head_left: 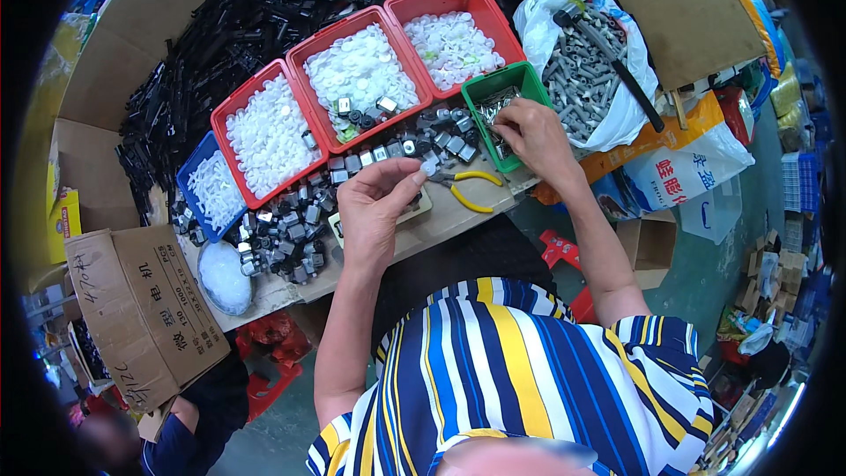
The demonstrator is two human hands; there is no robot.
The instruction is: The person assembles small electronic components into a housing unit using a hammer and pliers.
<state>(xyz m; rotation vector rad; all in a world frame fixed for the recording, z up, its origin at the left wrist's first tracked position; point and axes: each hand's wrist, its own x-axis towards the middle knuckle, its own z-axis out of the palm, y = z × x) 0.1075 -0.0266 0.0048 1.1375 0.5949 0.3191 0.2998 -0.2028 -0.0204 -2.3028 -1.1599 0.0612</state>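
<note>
My left hand [374, 204] hovers over the near edge of the workbench, fingers curled together; whether a small part is pinched in them I cannot tell. Just beyond it lie small black and silver parts [388, 150] in a long heap. My right hand [533, 135] reaches into a green bin [520, 79] of small shiny metal pieces, fingertips down among them. Yellow-handled pliers [471, 189] lie on the bench between the two hands.
Three red bins [304, 106] and a blue bin [189, 176] hold white plastic pieces. Behind them is a pile of black parts [229, 26]. A white bag of grey bolts [586, 66] stands right. A cardboard box [141, 308] sits at the left.
</note>
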